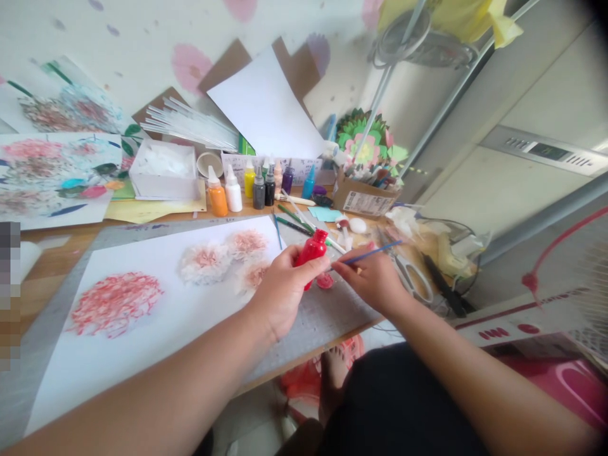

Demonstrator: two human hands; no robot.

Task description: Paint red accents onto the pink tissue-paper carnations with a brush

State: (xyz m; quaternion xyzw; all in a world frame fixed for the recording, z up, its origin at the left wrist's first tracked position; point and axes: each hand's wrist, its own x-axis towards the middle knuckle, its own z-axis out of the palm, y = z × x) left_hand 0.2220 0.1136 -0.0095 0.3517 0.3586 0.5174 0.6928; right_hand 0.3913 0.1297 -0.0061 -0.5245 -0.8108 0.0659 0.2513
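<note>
Fingers [304,269] grip red paint bottle [312,249].

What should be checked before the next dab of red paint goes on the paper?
1. Red bottle held firmly in left hand: ok.
2. Brush gripped in right hand: ok.
3. Bottle cap off: cannot tell, the top is too small to make out.
4. Paint loaded on brush tip: cannot tell, the tip is hidden beside the bottle.
5. Paper lying flat on the table, with bare white space near the hands: ok.
6. Scissors lie close beside the right hand, crowding it: not ok.
</note>
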